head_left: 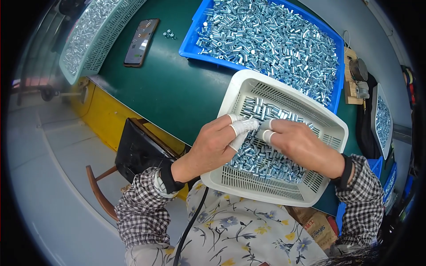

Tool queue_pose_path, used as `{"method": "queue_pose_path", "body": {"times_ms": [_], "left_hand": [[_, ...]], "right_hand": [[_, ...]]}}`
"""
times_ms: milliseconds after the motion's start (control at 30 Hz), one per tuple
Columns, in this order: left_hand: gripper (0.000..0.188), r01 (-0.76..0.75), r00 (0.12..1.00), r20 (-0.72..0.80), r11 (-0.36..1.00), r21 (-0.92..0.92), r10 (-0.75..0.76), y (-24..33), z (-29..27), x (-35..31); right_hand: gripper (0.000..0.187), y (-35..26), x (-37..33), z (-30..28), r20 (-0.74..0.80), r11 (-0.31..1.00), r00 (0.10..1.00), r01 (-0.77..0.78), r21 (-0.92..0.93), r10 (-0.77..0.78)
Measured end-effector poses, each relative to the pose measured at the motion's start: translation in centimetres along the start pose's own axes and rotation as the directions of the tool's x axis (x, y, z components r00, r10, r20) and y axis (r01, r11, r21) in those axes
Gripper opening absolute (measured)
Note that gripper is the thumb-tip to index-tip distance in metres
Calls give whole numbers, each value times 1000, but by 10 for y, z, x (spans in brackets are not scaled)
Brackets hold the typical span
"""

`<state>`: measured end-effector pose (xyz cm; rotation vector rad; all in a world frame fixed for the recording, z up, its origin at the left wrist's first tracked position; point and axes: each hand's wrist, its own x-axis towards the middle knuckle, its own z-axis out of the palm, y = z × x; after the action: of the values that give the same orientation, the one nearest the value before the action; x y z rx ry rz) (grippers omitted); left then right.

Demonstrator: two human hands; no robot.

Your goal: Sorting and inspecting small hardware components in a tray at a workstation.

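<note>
Many metal sleeves [257,160] | below and around covered fingers [244,127] | inside white basket [262,182]

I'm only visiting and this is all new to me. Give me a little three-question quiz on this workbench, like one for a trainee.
1. True or false: the phone lies on the green table, apart from the blue tray.
2. What covers some fingertips of the left hand?
A) Metal rings
B) White finger covers
C) Blue tape
3. Short answer: what lies in the white basket beneath the left hand and the right hand?

Key: 1. True. 2. B. 3. Small shiny metal cylinders.
</note>
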<state>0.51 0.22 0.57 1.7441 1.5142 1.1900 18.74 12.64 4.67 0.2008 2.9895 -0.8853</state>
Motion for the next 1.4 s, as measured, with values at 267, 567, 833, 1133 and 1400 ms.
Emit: {"method": "queue_pose_path", "body": {"times_ms": [267, 567, 833, 1133, 1400], "left_hand": [[32, 17, 1000, 3, 1000, 25, -17, -2, 0, -3], [32, 25, 1000, 7, 999, 35, -25, -2, 1, -3], [33, -40, 998, -40, 999, 32, 41, -7, 5, -2], [30, 8, 1000, -10, 1000, 17, -8, 0, 1, -1], [30, -67, 996, -57, 997, 23, 69, -2, 4, 2]], "right_hand": [[11, 9, 13, 48, 38, 993, 992, 117, -2, -117], [8, 12, 17, 52, 85, 951, 947, 310, 2, -310], [6, 5, 21, 54, 114, 937, 944, 322, -134, -308], [7, -3, 8, 25, -4, 986, 987, 163, -27, -163], [21, 58, -15, -39, -475, 980, 869, -188, -64, 135]]}}
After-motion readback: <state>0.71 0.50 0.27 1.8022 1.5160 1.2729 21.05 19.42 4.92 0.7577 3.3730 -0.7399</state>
